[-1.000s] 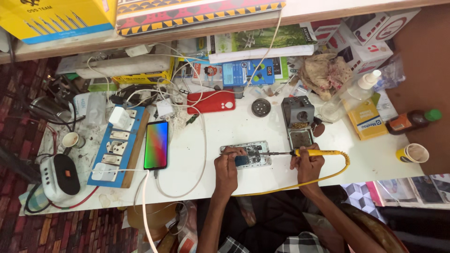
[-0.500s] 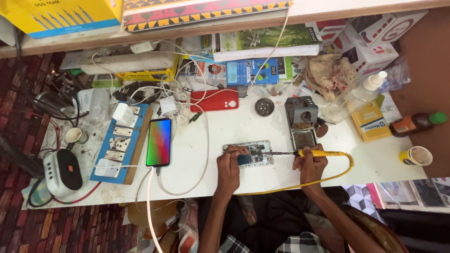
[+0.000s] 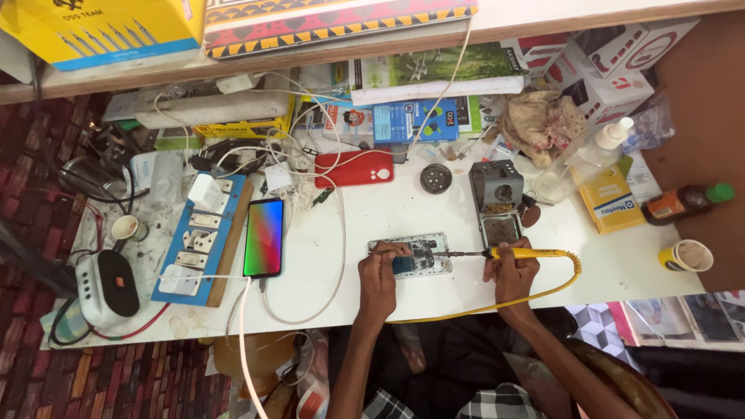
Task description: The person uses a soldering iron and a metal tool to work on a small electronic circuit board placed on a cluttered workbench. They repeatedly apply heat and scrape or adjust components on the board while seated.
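Note:
An opened phone [image 3: 419,254] with its circuit board bared lies on the white table [image 3: 403,213] near the front edge. My left hand [image 3: 379,271] rests on the phone's left end, fingers pressing it down. My right hand [image 3: 512,270] is closed around a yellow-handled soldering iron [image 3: 521,253], held level with its thin tip pointing left and reaching the phone's right side. A yellow cable [image 3: 497,302] runs from the iron's handle in a loop along the table's front edge.
A grey soldering iron stand [image 3: 497,200] sits just behind the iron. A lit phone [image 3: 264,237] lies on charge to the left beside a blue switch board [image 3: 198,233]. A red phone case [image 3: 355,168], a paper cup [image 3: 688,254], boxes and tangled cables crowd the back.
Both hands stay on the phone and the iron. Only the view has shifted slightly.

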